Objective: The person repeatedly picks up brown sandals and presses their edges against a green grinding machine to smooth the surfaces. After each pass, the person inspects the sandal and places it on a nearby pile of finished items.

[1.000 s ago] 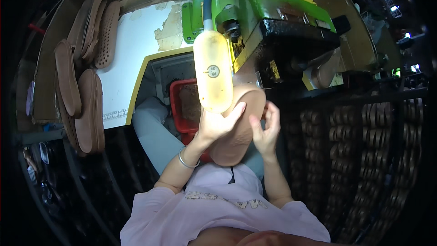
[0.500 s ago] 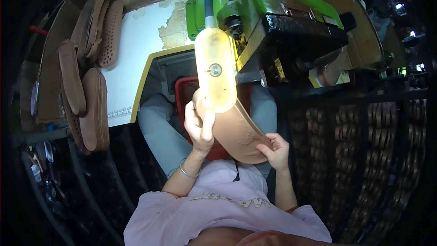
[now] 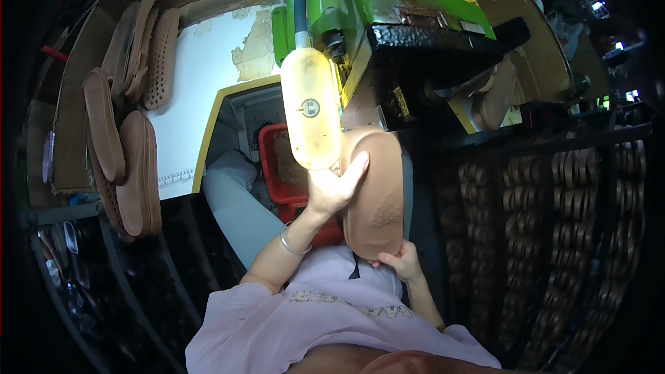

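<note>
A: State the position of the brown shoe sole (image 3: 374, 194).

B: It is held upright at picture centre, directly below the green machine (image 3: 388, 0); its long axis runs from 12 to 6 o'clock. One second ago it lay lower and was turned more crosswise; it is now raised and stands on end.

A: Condition of each grip?

B: The left hand (image 3: 332, 190) is closed on the sole's left edge, fingers laid across its face toward 1 o'clock; the right hand (image 3: 398, 263) is closed on the sole's lower end at 6 o'clock. Both hands hold the same sole; half a second ago the right hand sat further toward 4 o'clock.

A: Adjacent items?

B: A yellowish lamp housing (image 3: 310, 111) hangs just beside the sole at its 9 o'clock; a red crate (image 3: 277, 166) sits behind and below the left hand; finished soles (image 3: 131, 166) stand racked at 9 o'clock of the picture; stacked soles (image 3: 554, 194) fill shelving at 3 o'clock.

A: Meaning of the change?

B: Judged from the new attitude, the sole has been rotated, so that a fresh portion of its edge is presented to the machine head; contact with the machine cannot be confirmed.
</note>
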The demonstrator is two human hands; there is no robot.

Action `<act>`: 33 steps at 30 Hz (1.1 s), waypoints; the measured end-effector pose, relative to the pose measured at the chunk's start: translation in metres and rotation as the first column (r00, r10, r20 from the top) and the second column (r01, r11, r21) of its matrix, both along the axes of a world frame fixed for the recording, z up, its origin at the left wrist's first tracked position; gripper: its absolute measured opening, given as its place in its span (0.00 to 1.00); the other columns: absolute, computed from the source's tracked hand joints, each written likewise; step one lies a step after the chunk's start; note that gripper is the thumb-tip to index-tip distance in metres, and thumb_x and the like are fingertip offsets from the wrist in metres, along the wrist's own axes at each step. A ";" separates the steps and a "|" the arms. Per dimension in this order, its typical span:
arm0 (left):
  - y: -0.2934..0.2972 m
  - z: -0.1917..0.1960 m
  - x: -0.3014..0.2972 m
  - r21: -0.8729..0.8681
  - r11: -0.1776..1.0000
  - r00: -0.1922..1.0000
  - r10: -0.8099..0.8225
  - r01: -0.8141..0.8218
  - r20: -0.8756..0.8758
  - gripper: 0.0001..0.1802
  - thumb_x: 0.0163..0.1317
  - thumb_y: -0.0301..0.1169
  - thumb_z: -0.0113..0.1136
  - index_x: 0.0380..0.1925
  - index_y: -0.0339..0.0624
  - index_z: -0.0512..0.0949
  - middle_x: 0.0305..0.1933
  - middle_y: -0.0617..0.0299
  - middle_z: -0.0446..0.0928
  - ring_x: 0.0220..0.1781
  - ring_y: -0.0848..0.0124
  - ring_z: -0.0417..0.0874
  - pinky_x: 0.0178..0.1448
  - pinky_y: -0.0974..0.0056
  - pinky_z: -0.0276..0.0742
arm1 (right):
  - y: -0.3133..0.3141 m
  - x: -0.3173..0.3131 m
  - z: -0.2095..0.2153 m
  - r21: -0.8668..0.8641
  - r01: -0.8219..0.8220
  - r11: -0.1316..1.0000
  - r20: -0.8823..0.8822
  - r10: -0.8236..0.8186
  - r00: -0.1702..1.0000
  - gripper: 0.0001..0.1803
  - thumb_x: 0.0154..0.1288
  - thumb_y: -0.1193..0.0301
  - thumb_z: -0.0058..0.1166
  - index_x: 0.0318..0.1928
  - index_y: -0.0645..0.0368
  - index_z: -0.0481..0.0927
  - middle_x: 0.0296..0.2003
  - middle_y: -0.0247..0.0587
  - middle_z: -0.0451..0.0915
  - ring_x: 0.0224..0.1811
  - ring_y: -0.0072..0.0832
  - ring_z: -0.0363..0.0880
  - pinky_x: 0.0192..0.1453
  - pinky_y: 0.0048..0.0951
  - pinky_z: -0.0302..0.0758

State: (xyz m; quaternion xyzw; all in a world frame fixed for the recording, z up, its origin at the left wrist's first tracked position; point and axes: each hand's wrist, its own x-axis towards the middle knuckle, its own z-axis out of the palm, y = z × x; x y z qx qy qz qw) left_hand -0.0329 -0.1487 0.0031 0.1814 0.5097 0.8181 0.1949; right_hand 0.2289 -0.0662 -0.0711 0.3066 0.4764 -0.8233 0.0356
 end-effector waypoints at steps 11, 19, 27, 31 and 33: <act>-0.039 -0.004 0.002 0.039 0.978 0.973 0.202 -0.207 0.113 0.17 0.59 0.21 0.56 0.48 0.32 0.69 0.36 0.66 0.73 0.32 0.83 0.70 0.34 0.77 0.65 | 0.079 -0.017 0.067 0.470 0.266 0.842 -0.231 -0.173 0.957 0.16 0.60 0.70 0.60 0.42 0.71 0.75 0.29 0.40 0.79 0.23 0.21 0.77 0.24 0.21 0.75; -0.055 -0.011 0.000 0.005 0.998 0.986 -0.069 0.069 0.149 0.35 0.56 0.18 0.60 0.64 0.35 0.61 0.59 0.53 0.70 0.62 0.65 0.72 0.69 0.60 0.64 | 0.118 -0.085 0.072 0.451 0.744 0.493 -0.501 -0.550 0.668 0.13 0.66 0.71 0.59 0.45 0.66 0.75 0.31 0.33 0.79 0.25 0.13 0.73 0.25 0.14 0.68; -0.018 -0.032 0.013 0.018 0.988 0.968 -0.157 0.156 0.196 0.37 0.56 0.18 0.62 0.65 0.37 0.59 0.58 0.54 0.70 0.60 0.66 0.73 0.65 0.61 0.68 | 0.136 -0.062 0.074 0.385 0.812 0.438 -0.588 -0.562 0.582 0.14 0.66 0.72 0.59 0.49 0.66 0.74 0.37 0.35 0.79 0.33 0.15 0.75 0.29 0.15 0.70; -0.002 -0.037 0.018 0.040 0.981 0.957 -0.192 0.188 0.217 0.38 0.56 0.19 0.65 0.66 0.40 0.58 0.57 0.56 0.70 0.58 0.66 0.73 0.62 0.62 0.72 | 0.144 -0.046 0.068 0.360 0.822 0.442 -0.594 -0.571 0.567 0.15 0.65 0.75 0.59 0.50 0.65 0.74 0.38 0.35 0.79 0.34 0.15 0.75 0.29 0.15 0.69; 0.002 -0.037 0.020 0.023 0.976 0.942 -0.213 0.215 0.259 0.39 0.56 0.20 0.66 0.66 0.43 0.58 0.58 0.56 0.69 0.59 0.66 0.73 0.61 0.62 0.73 | 0.148 -0.039 0.065 0.364 0.826 0.431 -0.587 -0.582 0.563 0.16 0.64 0.74 0.60 0.51 0.64 0.75 0.39 0.33 0.79 0.35 0.14 0.75 0.30 0.14 0.69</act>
